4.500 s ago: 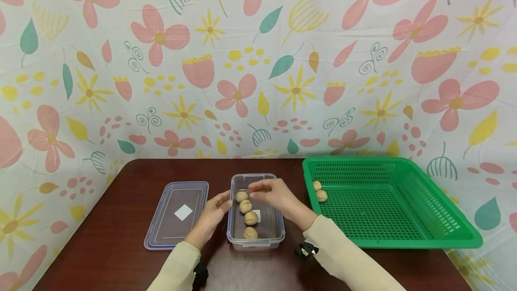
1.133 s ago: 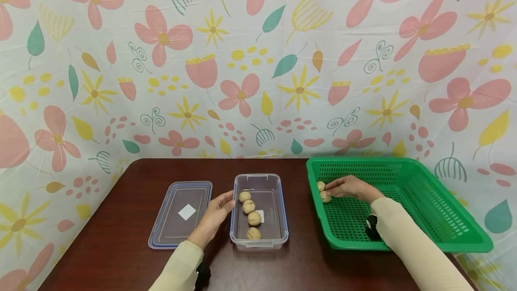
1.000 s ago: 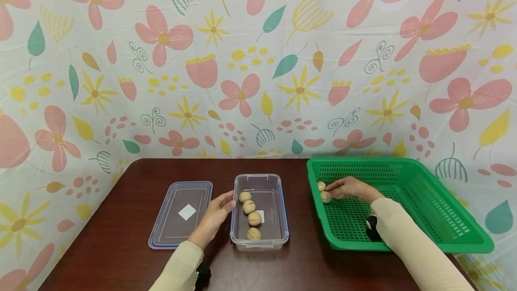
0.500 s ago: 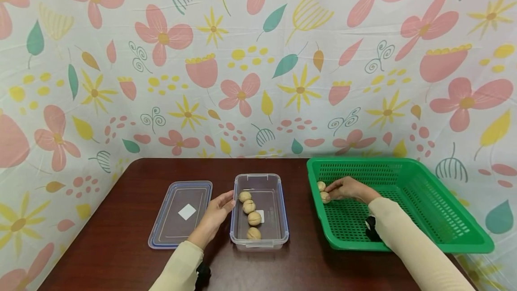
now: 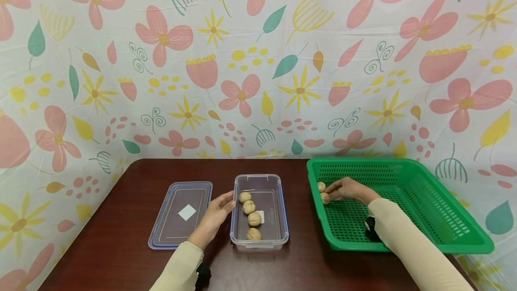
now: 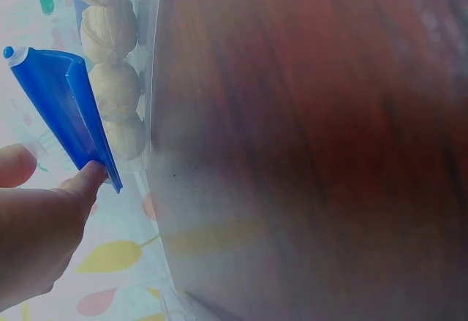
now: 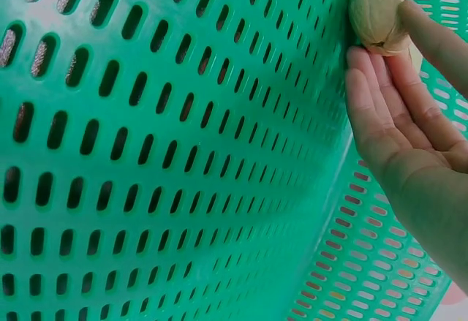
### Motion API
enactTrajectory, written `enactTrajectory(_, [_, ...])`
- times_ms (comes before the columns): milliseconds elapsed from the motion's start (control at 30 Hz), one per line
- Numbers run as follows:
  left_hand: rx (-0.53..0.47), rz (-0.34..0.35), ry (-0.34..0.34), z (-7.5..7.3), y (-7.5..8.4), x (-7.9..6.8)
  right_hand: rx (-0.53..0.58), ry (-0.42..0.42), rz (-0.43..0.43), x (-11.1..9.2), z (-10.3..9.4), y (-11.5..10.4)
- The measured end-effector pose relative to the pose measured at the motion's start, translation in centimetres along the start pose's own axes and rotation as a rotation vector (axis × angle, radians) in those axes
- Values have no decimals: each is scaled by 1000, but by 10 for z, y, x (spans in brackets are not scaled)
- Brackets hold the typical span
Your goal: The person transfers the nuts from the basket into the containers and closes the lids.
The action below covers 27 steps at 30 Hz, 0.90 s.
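In the green basket (image 5: pixel 412 212), my right hand (image 5: pixel 350 189) pinches a walnut (image 7: pixel 376 15) between thumb and fingertips, close by the basket's left wall. Another walnut (image 5: pixel 321 186) lies just behind it. My left hand (image 5: pixel 216 214) is at the left side of a clear plastic container (image 5: pixel 272 197). The left wrist view shows one finger touching the blue side latch (image 6: pixel 62 105), which hangs out from the wall, while the thumb stands apart. Several walnuts (image 5: pixel 254 219) lie in an uneven row along the container's left side.
A clear lid (image 5: pixel 167 219) with a blue edge and a white diamond sticker lies left of the container on the dark wooden table (image 5: pixel 117 237). A flower-printed cloth (image 5: pixel 250 58) hangs behind the table.
My right hand has moved from over the container to the basket, where it now pinches a walnut. During the last second it has barely shifted. The left hand stays at the container.
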<state>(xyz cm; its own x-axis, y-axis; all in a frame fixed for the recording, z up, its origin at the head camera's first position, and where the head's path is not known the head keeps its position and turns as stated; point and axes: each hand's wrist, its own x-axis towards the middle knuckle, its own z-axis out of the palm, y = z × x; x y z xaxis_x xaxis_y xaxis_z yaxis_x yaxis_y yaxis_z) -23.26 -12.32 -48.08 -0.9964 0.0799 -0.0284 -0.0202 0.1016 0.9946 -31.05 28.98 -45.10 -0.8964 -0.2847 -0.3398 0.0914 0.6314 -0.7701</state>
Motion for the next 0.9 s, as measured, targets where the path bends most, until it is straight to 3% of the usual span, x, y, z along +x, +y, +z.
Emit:
enactTrajectory(233, [1,4,0,0,1,0,7,-18,-47,-6,0,-2])
enactTrajectory(633, [7,4,-2,0,0,0,70,-38,-36,-5,-8,1])
enactTrajectory(900, [-3,-2,1,0,1,0,115,-23,-57,-11,-18,-9])
